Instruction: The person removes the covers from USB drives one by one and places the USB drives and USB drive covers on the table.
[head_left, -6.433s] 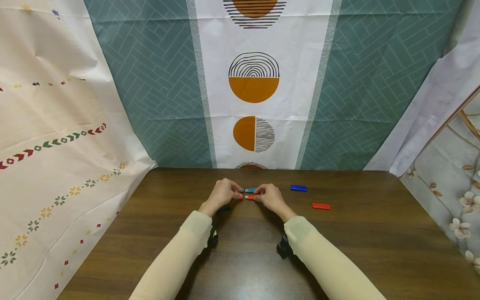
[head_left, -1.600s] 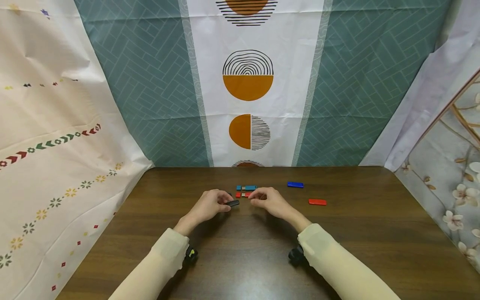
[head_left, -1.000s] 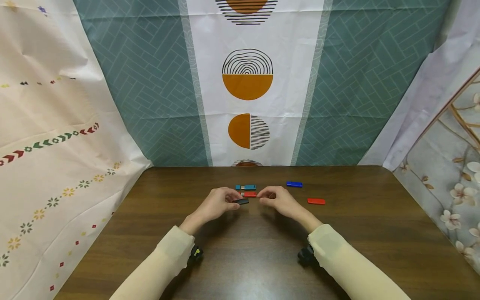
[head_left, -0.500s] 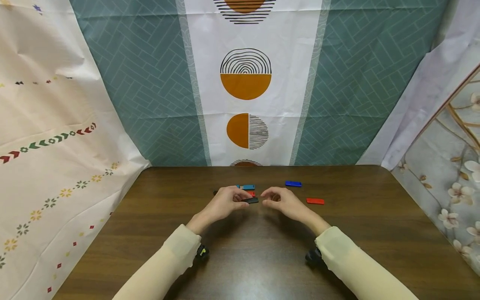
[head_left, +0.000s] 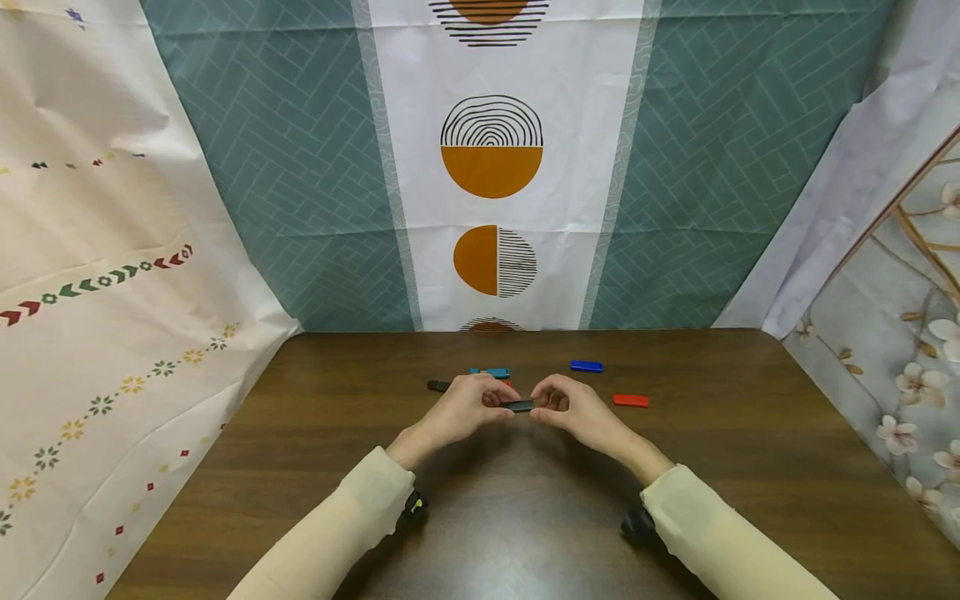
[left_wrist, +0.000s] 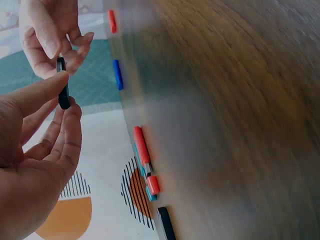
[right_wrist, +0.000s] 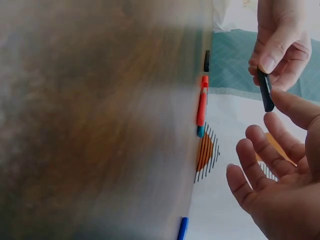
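Note:
My left hand (head_left: 468,404) pinches a black USB stick (head_left: 517,407) between thumb and fingers, held out to the right. My right hand (head_left: 573,408) comes up to the stick's other end, thumb and index finger on either side of it. In the right wrist view the right hand's other fingers are spread, and the index fingertip lies just past the end of the black USB stick (right_wrist: 265,90). Behind the left hand lie a teal USB stick (head_left: 495,372) and a red USB stick (left_wrist: 141,144), caps pulled off and placed beside them. The left hand mostly hides the red one in the head view.
Another black piece (head_left: 438,386) lies left of the teal stick. To the right on the brown wooden table (head_left: 487,517) are a blue stick (head_left: 587,366) and a red one (head_left: 631,401). Patterned cloths hang behind and at both sides.
Both hands have left the red and teal sticks, which they touched at first. The left hand has since carried the black USB stick rightward, bringing its end to the right hand's fingertips.

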